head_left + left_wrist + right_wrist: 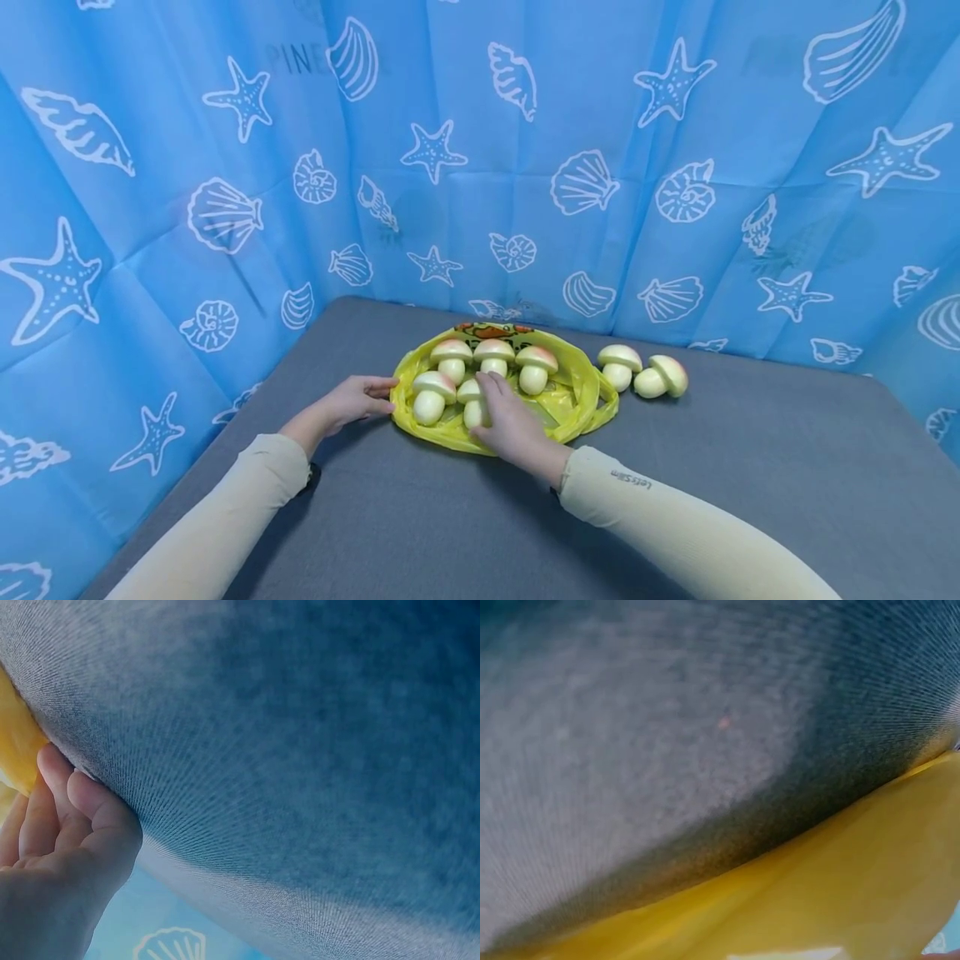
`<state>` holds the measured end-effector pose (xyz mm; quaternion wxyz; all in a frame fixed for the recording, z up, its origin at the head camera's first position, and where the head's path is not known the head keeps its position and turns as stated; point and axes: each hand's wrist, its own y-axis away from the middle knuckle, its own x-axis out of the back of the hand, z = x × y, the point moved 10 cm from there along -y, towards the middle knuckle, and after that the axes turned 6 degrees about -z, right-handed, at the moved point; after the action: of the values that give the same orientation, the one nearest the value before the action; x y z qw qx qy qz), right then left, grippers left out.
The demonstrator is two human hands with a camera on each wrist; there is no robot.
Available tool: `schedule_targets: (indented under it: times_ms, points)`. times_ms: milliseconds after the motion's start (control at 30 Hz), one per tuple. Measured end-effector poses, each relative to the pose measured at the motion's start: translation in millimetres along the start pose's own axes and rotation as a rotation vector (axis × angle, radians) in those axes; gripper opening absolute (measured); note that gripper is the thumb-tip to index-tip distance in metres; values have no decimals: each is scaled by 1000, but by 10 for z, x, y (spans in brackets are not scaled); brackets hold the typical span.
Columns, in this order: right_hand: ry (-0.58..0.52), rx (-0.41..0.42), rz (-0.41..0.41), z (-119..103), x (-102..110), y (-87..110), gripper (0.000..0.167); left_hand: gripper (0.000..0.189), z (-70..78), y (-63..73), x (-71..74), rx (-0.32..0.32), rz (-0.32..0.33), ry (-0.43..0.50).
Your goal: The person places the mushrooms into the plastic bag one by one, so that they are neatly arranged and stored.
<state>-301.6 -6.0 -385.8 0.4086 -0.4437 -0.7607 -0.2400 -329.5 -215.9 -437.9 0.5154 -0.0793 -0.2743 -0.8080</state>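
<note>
A yellow plastic bag (577, 408) lies spread on the grey table with several toy mushrooms, white with pink-tinged caps, upright on it. My right hand (517, 425) reaches over the bag and grips the front mushroom (471, 404) between fingers and thumb, covering its right side. Next to that one stands another mushroom (430, 400). My left hand (348, 400) is at the bag's left edge, its fingertips touching the plastic; the left wrist view shows these fingers (56, 817) against the yellow bag (15, 742). The right wrist view shows mostly bag (840, 877) and cloth.
Two more mushrooms are on the table right of the bag, one upright (618, 367) and one tipped over (662, 377). A blue curtain (480, 200) with white shells and starfish surrounds the back and sides of the grey table (420, 525).
</note>
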Motion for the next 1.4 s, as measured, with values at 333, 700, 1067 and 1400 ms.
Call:
schedule_targets:
  times_ms: [333,700,1067,1400]
  points:
    - [95,23,72,-31,50,-10,83,59,5,5,-13,16,10,6]
    - [47,41,81,-20,105,42,80,59,-2,-7,-17,35,11,23]
    - [7,-10,92,103,273,162,80,58,-17,-15,-9,33,16,23]
    - [1,-46,117,240,490,316,80,58,-30,-15,-9,48,32,9]
